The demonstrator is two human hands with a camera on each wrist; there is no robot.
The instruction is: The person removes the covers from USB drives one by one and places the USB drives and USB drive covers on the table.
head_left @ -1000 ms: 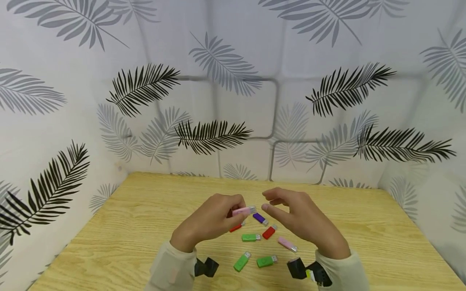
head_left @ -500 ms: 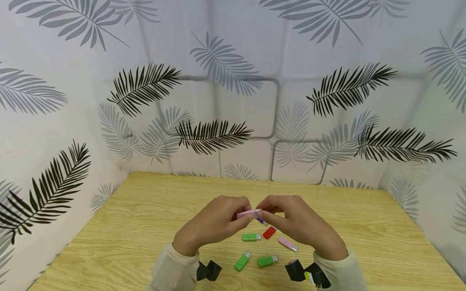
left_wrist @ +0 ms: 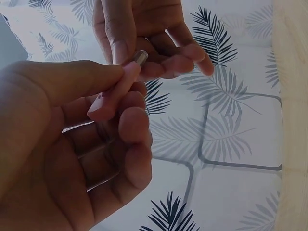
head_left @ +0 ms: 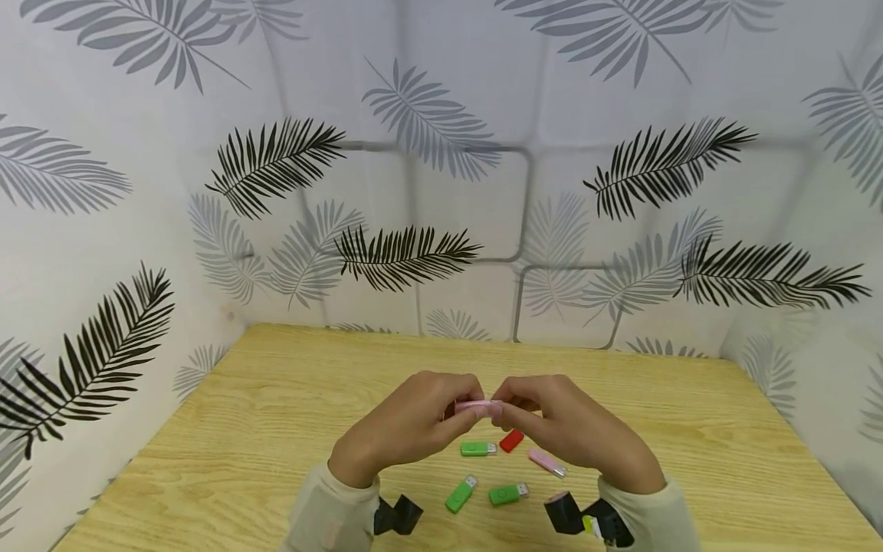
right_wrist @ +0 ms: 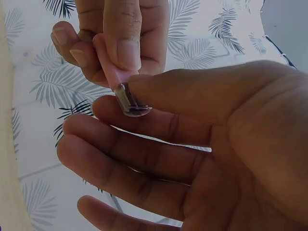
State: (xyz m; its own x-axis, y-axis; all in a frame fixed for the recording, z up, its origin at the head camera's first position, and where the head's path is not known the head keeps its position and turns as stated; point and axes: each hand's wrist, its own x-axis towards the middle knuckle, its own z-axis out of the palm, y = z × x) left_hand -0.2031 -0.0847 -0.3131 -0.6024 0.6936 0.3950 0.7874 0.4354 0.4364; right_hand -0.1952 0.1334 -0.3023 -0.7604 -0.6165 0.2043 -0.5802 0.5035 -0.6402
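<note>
A pink USB flash drive is held up above the table between both hands. My left hand pinches its pink body between thumb and fingers. At the other end, my right hand has thumb and forefinger on the metal tip; its other fingers are loosely bent below. Beneath the hands lie a red flash drive, three green ones, at the middle, front left and front right, and another pink flash drive by the right wrist.
The light wood table runs back to a white cloth printed with dark and grey leaves. Small black cameras sit at the sleeve cuffs, near the front flash drives.
My right hand has come left and taken hold of the pink drive's metal end. My left hand has shifted slightly right. The purple drive and one red drive are now hidden behind the hands.
</note>
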